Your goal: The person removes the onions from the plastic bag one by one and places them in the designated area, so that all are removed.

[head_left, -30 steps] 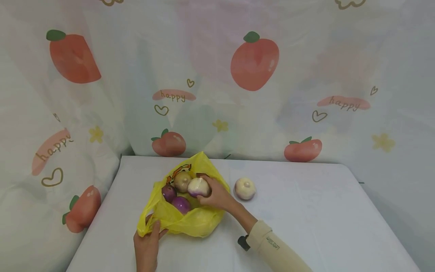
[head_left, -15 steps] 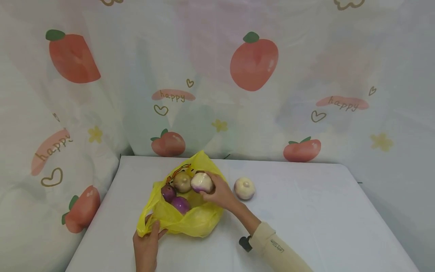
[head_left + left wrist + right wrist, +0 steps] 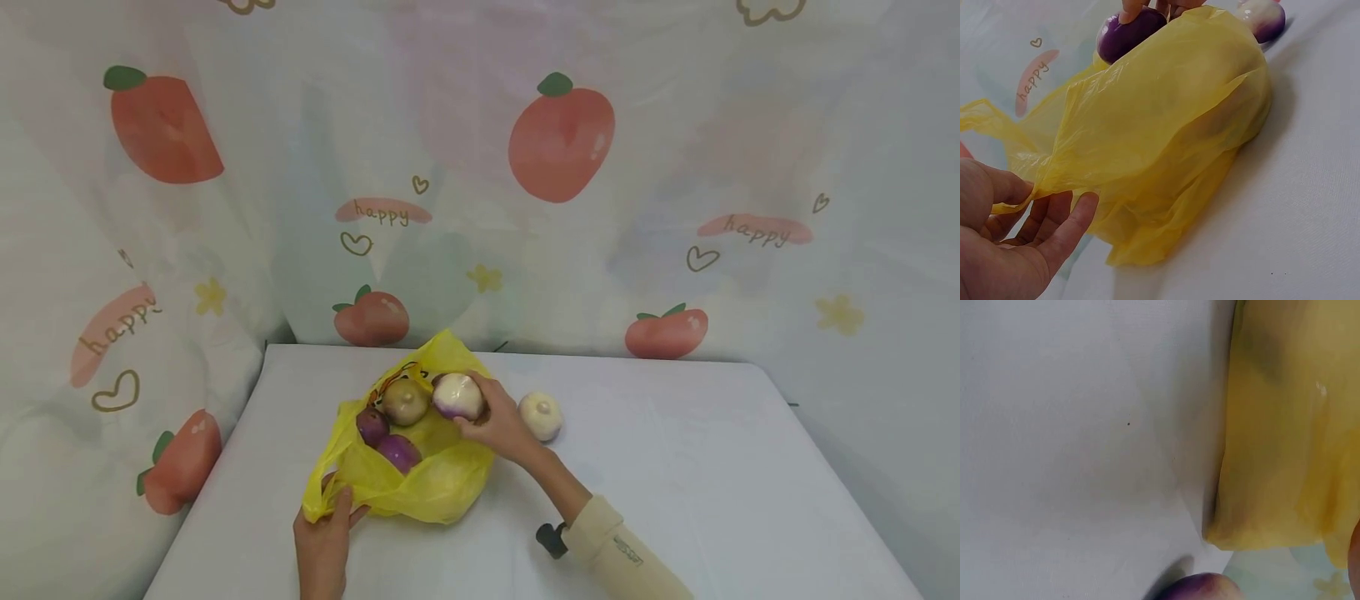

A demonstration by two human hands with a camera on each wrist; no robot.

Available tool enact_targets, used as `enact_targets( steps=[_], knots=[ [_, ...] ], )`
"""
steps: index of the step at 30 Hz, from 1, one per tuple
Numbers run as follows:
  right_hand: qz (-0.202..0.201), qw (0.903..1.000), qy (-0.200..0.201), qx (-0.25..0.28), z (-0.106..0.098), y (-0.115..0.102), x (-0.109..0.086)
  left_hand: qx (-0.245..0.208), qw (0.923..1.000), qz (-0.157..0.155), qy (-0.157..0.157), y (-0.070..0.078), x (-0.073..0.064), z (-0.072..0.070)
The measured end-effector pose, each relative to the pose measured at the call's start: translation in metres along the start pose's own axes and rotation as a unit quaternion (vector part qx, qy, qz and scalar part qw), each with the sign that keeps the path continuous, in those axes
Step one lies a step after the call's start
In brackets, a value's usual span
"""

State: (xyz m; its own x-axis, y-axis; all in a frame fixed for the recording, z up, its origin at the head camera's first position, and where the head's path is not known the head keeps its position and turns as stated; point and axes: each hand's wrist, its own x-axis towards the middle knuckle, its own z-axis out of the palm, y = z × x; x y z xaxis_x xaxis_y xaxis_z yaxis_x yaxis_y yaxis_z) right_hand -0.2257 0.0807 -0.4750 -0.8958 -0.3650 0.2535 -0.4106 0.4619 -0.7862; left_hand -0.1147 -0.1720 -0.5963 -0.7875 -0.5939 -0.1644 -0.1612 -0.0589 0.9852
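In the head view my right hand (image 3: pixel 501 421) grips a white-and-purple turnip (image 3: pixel 455 394) over the right side of a yellow plastic bag's mouth. Its purple underside shows at the top of the left wrist view. My left hand (image 3: pixel 324 542) pinches the near-left edge of the yellow plastic bag (image 3: pixel 450 492), thumb against fingers. Inside the bag lie an olive-brown round vegetable (image 3: pixel 405 403), a small dark purple one (image 3: pixel 372 427) and a bright purple one (image 3: pixel 400 452). A second turnip (image 3: pixel 542 416) rests on the table, right of the bag and just beyond my right wrist.
The white-covered table (image 3: pixel 712 483) extends to the right of the bag. A patterned cloth backdrop (image 3: pixel 465 242) hangs behind and along the left side. On my right forearm is a beige sleeve (image 3: pixel 626 550), with a small black device (image 3: pixel 551 540) beside it.
My right hand has moved up and to the right with the turnip, away from the other vegetables in the bag. The left hand and the bag have stayed almost still.
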Motion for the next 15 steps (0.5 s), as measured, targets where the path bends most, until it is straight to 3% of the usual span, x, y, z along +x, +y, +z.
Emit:
enact_targets(
  steps=[7,15],
  knots=[
    [-0.025,0.9989,0.029,0.028,-0.012,0.001,-0.004,0.008,1.0,0.004,-0.002,0.001,0.0,0.001],
    [-0.042,0.9979,0.043,0.024,-0.024,0.006,-0.009,-0.009,0.9999,0.008,-0.003,0.003,-0.002,0.001]
  ],
)
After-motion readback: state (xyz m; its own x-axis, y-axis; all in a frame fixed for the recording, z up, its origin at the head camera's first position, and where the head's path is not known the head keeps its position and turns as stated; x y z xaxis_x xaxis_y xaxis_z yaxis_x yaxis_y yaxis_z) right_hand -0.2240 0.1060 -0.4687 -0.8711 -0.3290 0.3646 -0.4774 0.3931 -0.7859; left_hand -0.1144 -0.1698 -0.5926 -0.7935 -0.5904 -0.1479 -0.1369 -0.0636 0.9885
